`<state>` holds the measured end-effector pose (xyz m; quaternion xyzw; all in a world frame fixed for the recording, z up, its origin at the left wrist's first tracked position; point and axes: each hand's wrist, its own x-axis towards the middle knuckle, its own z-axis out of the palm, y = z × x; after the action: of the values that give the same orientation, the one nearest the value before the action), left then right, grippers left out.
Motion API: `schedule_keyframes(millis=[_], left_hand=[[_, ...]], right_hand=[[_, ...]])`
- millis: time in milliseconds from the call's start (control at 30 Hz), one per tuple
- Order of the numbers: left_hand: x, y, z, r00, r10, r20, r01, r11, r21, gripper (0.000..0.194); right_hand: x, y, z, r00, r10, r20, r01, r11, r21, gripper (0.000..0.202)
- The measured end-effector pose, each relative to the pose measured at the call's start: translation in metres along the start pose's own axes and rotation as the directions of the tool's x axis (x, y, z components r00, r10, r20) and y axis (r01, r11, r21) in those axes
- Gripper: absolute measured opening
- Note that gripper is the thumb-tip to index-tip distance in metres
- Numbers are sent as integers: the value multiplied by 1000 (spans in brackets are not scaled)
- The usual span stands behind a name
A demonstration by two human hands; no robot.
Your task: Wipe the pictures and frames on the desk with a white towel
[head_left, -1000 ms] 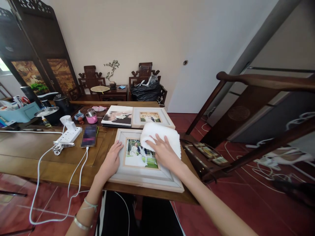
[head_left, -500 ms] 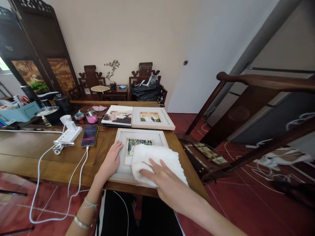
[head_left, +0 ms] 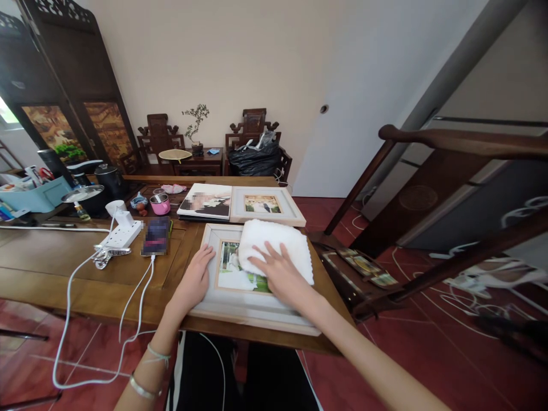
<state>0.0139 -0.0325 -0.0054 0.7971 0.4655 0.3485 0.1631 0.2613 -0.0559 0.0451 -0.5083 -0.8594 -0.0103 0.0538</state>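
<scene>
A light wood picture frame (head_left: 257, 311) lies flat at the table's near edge, with an outdoor photo of a person in white inside its pale mount. My left hand (head_left: 197, 277) rests on its left side, the fingers laid over the border rather than wrapped round it. On the upper right of the frame is a folded white cloth (head_left: 280, 237), covering part of the photo and the frame's corner. My right hand (head_left: 282, 274) lies on the cloth, fingers spread and pressing it down; the thumb is hidden.
Behind sit a second picture frame (head_left: 295, 214) and a photo book (head_left: 205, 202). Leftward are a phone (head_left: 156, 237) on a white cable, a power strip (head_left: 128, 233), a pink cup (head_left: 160, 205) and a blue bin (head_left: 38, 197). A wooden chair (head_left: 432, 182) stands at right.
My right hand has slid the cloth away from me, from the frame's lower right to its upper right, uncovering more of the photo and lower border. The left hand stays put.
</scene>
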Motion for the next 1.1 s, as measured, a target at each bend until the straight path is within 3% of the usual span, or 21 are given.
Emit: schedule_keyframes(millis=[167,333,433,600,733,833,933,1100], left_hand=[[0,1,2,999,7,-31,-7,1000,3,42],[1,2,-1,1000,-1,-23,0,1000,-28,40],[2,5,-3,1000,-21,-22,20,998,-58,39],[2,12,-4,996,-87,-12,86,993,-76,41],[1,20,-7,988,-155,3,155,982,-108,48],[-1,25,-12,987,-161,-8,157,971,-180,51],[-1,25,-15,987,-153,-48,139,964,-225,54],[3,19,-10,992,-125,9,125,989,-82,47]], right_hand=[[-43,-44,-31,970,-151,191,115,976,186,80],[-70,-62,-46,941,-276,195,195,914,355,82],[-59,-52,-31,962,-232,144,169,920,354,83],[-16,-25,-4,994,-99,36,89,971,223,80],[9,-36,-5,994,-14,108,-5,985,172,84],[9,-64,-13,974,-124,188,85,976,200,80],[-1,-86,-18,954,-249,165,208,950,232,70],[-27,-84,-21,944,-260,204,209,948,242,67]])
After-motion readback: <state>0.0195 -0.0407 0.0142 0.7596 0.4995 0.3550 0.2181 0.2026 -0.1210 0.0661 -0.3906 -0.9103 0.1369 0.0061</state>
